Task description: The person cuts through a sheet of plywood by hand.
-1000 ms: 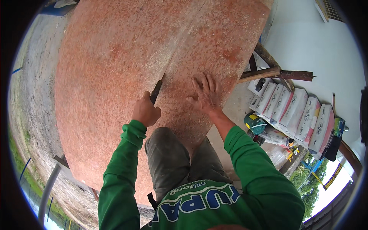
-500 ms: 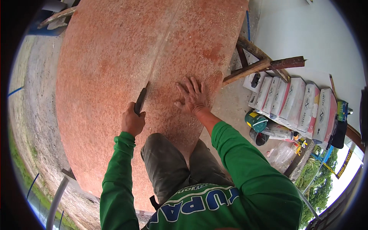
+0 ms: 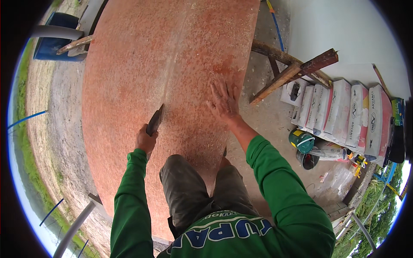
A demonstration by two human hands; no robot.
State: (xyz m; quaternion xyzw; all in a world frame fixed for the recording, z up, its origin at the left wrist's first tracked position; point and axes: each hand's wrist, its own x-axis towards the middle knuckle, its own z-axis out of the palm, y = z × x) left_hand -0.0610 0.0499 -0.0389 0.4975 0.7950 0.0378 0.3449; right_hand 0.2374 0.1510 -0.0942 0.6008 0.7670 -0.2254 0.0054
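Left hand [image 3: 145, 139] clenched on scraper [image 3: 155, 120], blade pointing far along centre ridge of red hull [image 3: 129, 77]. Right hand [image 3: 223, 102] released, flat on hull near right edge.

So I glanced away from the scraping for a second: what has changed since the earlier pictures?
Little. The left hand still grips the blade on the hull's centre seam; any travel along it is too slight to tell apart from head movement. The right hand stays spread flat on the hull.
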